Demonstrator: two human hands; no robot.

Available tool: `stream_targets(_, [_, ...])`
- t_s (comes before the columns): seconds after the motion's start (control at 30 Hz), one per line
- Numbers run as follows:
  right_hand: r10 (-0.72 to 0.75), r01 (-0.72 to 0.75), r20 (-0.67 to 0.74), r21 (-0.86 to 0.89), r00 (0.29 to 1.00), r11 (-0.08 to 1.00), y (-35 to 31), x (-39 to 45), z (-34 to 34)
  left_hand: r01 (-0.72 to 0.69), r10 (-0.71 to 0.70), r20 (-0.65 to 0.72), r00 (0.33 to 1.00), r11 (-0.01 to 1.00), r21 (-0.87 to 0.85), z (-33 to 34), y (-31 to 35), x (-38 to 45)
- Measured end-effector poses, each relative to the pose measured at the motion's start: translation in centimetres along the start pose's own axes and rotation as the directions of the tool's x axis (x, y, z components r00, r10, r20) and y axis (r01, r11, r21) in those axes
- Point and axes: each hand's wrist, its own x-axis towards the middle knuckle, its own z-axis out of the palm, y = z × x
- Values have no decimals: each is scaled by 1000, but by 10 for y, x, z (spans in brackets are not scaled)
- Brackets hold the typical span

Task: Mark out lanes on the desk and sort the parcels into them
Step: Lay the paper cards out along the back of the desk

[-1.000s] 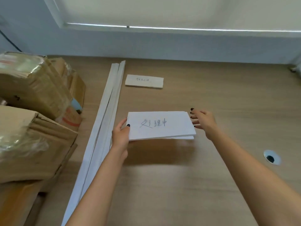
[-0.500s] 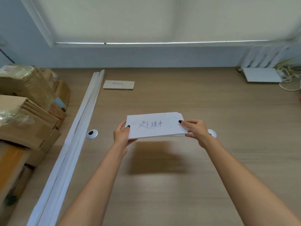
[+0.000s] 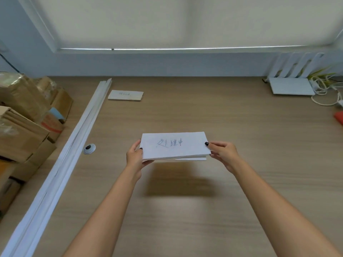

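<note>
A folded white paper label (image 3: 174,145) with handwritten characters hovers above the middle of the wooden desk (image 3: 241,141), casting a shadow below it. My left hand (image 3: 134,157) pinches its left edge and my right hand (image 3: 223,154) pinches its right edge. Long white strips (image 3: 74,145) lie in a bundle running diagonally along the left of the desk. A second small label (image 3: 125,94) lies flat near the strips' far end. Brown cardboard parcels (image 3: 24,123) are stacked at the left edge.
A round cable grommet (image 3: 89,148) sits in the desk beside the strips. A white router (image 3: 291,84) with upright antennas and tangled cables (image 3: 326,91) stands at the back right. Something red (image 3: 338,116) shows at the right edge. A wall and window blind bound the far side.
My right hand, apart from the label a second ago, now pinches its right edge. The view has swung right, and the label sits further from the strips, over the desk's middle.
</note>
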Motion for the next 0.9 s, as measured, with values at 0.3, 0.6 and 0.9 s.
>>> stream_targets(0.3, [123, -127, 46, 88, 991, 988, 6, 62, 6, 64, -64, -15, 998, 998, -8, 22, -7, 57])
stream_targets(0.6, [-10, 51, -166, 247, 986, 968, -32, 206, 32, 33, -29, -56, 998, 997, 74, 38, -6, 155])
stream_targets(0.9, [-89, 127, -337, 93, 937, 987, -56, 360, 77, -39, 38, 20, 999, 998, 55, 72, -12, 240])
